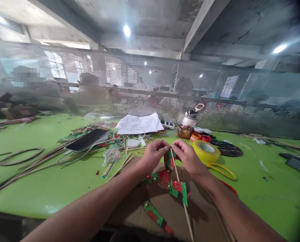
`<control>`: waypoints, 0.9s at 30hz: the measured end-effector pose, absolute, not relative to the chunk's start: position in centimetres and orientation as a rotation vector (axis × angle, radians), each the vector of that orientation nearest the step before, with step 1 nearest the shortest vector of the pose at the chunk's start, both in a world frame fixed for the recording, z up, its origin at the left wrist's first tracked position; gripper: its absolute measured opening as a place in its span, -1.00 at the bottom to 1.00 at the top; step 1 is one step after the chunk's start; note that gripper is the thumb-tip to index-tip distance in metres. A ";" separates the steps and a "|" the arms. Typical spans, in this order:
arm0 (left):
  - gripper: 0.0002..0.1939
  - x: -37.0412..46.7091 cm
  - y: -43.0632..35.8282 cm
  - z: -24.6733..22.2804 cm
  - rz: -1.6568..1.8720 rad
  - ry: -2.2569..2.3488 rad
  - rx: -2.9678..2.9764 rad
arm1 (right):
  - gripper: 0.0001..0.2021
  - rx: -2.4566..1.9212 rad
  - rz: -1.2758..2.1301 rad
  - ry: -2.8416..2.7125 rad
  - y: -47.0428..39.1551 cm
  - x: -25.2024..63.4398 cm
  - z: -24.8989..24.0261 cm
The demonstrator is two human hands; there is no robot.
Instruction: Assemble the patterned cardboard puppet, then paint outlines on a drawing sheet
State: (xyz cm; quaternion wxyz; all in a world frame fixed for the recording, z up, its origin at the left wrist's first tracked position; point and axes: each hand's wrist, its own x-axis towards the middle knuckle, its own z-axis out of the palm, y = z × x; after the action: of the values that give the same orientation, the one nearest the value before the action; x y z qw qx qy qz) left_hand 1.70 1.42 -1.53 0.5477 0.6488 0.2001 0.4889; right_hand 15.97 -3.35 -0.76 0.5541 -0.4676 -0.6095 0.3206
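Fingers point(165, 147) of both hands meet at one spot, pinched narrow on the top of a thin stick point(179, 183) and the red-and-green ribbon point(168, 179) wrapped about it. Left hand point(153, 155) and right hand point(188, 158) are raised side by side, knuckles up, thumbs and forefingers tip to tip; both bare forearms run back from the fingers to the lower edge of the view.

One stick, pale, straight and slender, slants down from the fingers toward the person. One ribbon, glossy and crumpled, red patches on green, hangs below the fingers in a zigzag, with small round bells on its lower stretch. Beneath it lies one flat brown sheet of cardboard point(165, 208), matt, on the smooth green bench point(39, 181).

Just right of the fingers sits one roll of yellow tape point(206, 151), a thick ring, and below that the yellow handles of one pair of scissors point(221, 169). Beyond the fingers lies a stack of white paper point(139, 124) with drawn lines. Left of the fingers are one dark flat phone point(86, 139) and a loose spread of thin sticks point(46, 159), too many and too tangled to count. Far beyond stands a perforated metal screen point(150, 87).
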 end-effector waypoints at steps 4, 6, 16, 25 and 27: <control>-0.79 1.7 1.6 -1.7 1.195 0.477 1.553 | -0.76 -1.091 0.774 -1.450 -3.4 15.9 -0.7; -0.80 1.6 1.7 -1.5 1.219 0.477 1.611 | -0.78 -1.099 0.692 -1.491 -3.7 15.9 -0.3; -0.83 0.9 1.2 -0.3 1.190 0.459 1.719 | -0.87 -1.100 0.420 -1.640 -5.2 16.0 1.1; -0.84 0.3 1.2 0.4 1.157 0.388 1.877 | -0.91 -1.111 0.102 -1.745 -5.8 16.0 1.5; -0.86 0.2 1.3 0.4 1.158 0.369 1.899 | -0.91 -1.111 0.056 -1.773 -5.8 16.2 1.5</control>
State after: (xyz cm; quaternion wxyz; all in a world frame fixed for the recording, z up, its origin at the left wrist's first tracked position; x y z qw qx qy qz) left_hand 0.23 1.29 0.37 0.4289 0.7608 0.1479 0.4640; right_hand 16.18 -5.79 1.51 0.5003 -0.4596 -0.7334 0.0232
